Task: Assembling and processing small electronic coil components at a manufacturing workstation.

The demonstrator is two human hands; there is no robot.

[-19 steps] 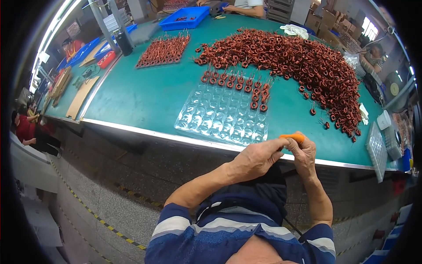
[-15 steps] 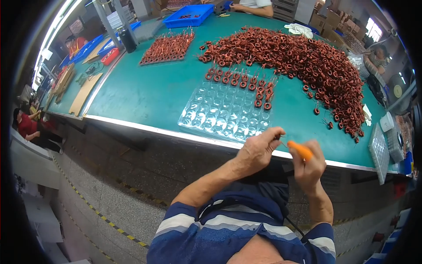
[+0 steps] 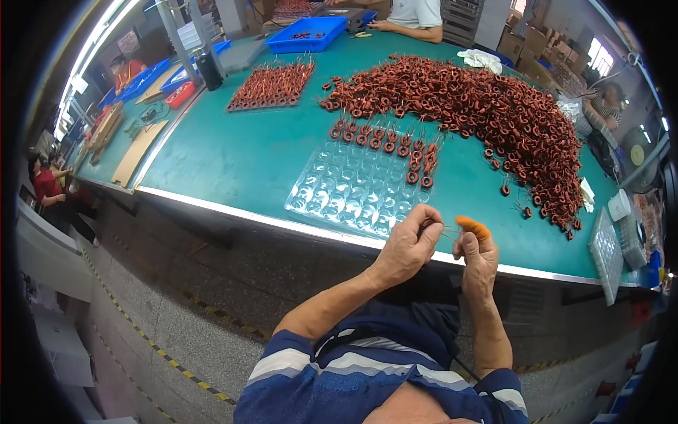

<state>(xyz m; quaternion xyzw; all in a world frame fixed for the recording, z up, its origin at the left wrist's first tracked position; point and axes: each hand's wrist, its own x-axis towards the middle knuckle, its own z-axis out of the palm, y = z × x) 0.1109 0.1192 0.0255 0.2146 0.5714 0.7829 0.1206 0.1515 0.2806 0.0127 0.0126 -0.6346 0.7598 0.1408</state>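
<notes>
Workshop floor, green-topped table (image 3: 233,152) with a metal front edge; other people sit at its far side and far left.

Item: thin wire leads (image 3: 446,230), pinched between both hands just in front of the table's near edge. Left hand (image 3: 408,244): fingers closed together on the left end of the leads. Right hand (image 3: 479,256): fingers curled, an orange finger cot (image 3: 472,227) on one fingertip, which touches the right end. Long axis of the leads runs roughly left to right, from one set of fingers to the other. Both hands equally near.

Beyond the fingers: clear blister tray (image 3: 360,189), its far rows and right column filled with copper coils (image 3: 385,139); farther on and to the right, a large heap of coils (image 3: 487,109).

Hard to make out: whether a coil body sits inside the left fist; the leads are too fine to count.
</notes>
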